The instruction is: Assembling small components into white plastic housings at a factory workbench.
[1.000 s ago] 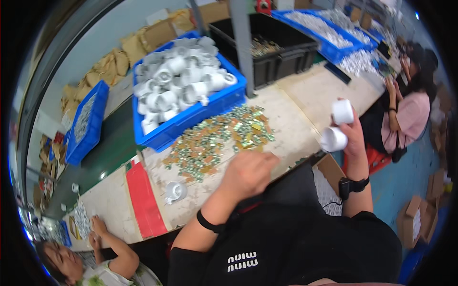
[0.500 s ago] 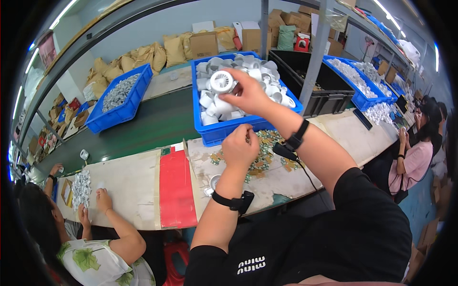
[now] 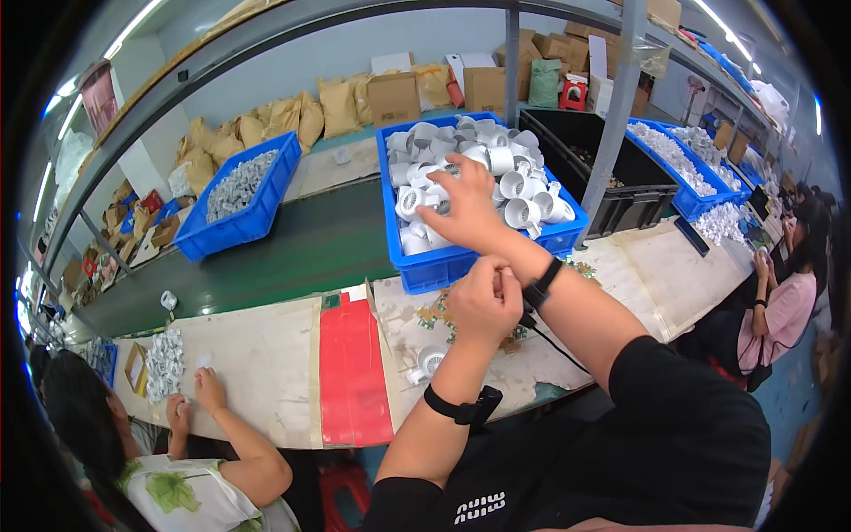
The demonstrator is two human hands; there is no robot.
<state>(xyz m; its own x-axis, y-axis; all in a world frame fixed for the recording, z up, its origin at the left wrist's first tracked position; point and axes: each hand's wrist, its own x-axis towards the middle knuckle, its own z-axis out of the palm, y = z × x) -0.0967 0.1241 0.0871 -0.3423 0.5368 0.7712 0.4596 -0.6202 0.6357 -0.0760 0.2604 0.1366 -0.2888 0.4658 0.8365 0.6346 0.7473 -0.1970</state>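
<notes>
A blue crate [image 3: 483,257] full of white, cup-shaped plastic housings [image 3: 503,160] stands ahead of me. Over its near left part, my right hand [image 3: 470,208] is open, thumb and fingers spread. A round housing with a finned face [image 3: 409,203] lies just left of its fingers among the others. Lower down, my left hand [image 3: 486,301] is closed in front of the crate; what it pinches, if anything, is hidden. Small green-and-tan circuit boards [image 3: 434,314] are scattered on the bench under my hands, partly covered. One white housing [image 3: 431,362] lies beside my left forearm.
A black crate [image 3: 625,199] stands right of the blue one, beside a grey metal post [image 3: 620,106]. A green conveyor belt [image 3: 328,239] runs behind the bench. Red sheeting [image 3: 355,381] covers a strip at left. Co-workers sit on both sides. A black cable hangs by my right forearm.
My right hand has let go of the finned white housing over the crate and spread its fingers. My left hand stays closed. The whole view has shifted slightly.
</notes>
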